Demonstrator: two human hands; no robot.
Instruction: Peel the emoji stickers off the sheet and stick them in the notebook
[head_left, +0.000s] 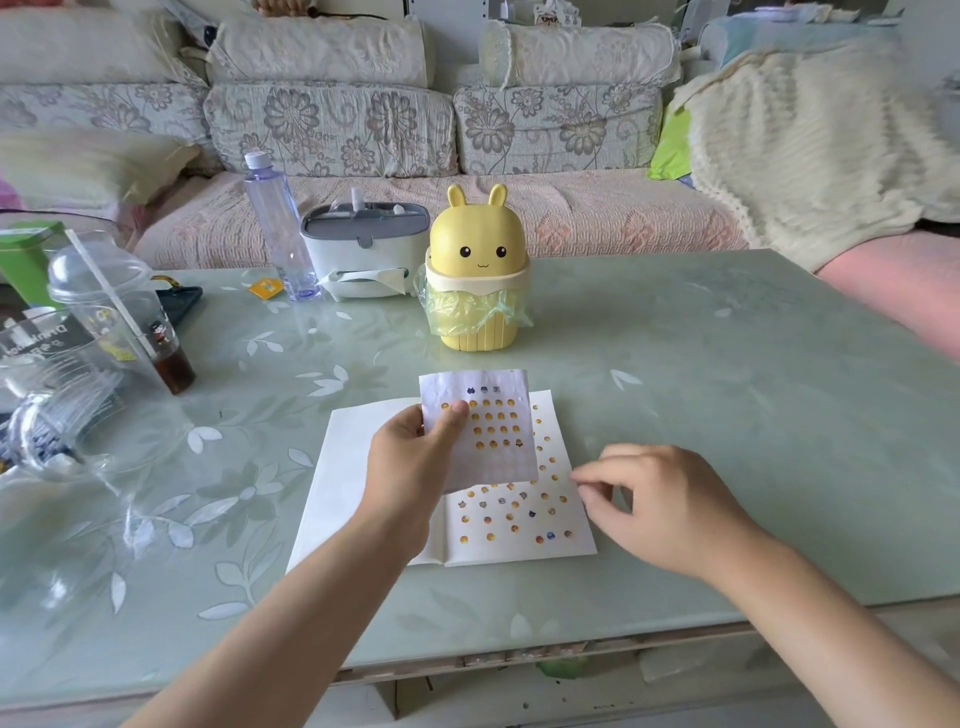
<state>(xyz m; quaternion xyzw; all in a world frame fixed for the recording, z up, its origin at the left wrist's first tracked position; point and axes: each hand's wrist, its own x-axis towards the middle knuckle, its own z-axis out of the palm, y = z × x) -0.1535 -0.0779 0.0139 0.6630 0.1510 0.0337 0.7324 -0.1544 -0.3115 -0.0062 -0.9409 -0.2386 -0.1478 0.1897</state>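
Left hand (410, 452) pinches the sticker sheet (485, 436) at its left edge, thumb on the front, fingers behind, holding it tilted up above my open notebook (337, 499). Sheet has several rows of yellow emoji in its upper part; lower part looks bare. Notebook lies flat on the green surface (701, 415), right page dotted with stuck emoji stickers (514, 519), left page blank. Right hand (660, 504) hovers at the notebook's right edge, fingers curled, thumb and forefinger tips close together; can't tell if a sticker is between them. Behind: yellow bunny bin (478, 270), tissue box (363, 249), water bottle (280, 228); plastic cup (119, 312) with straw far left.
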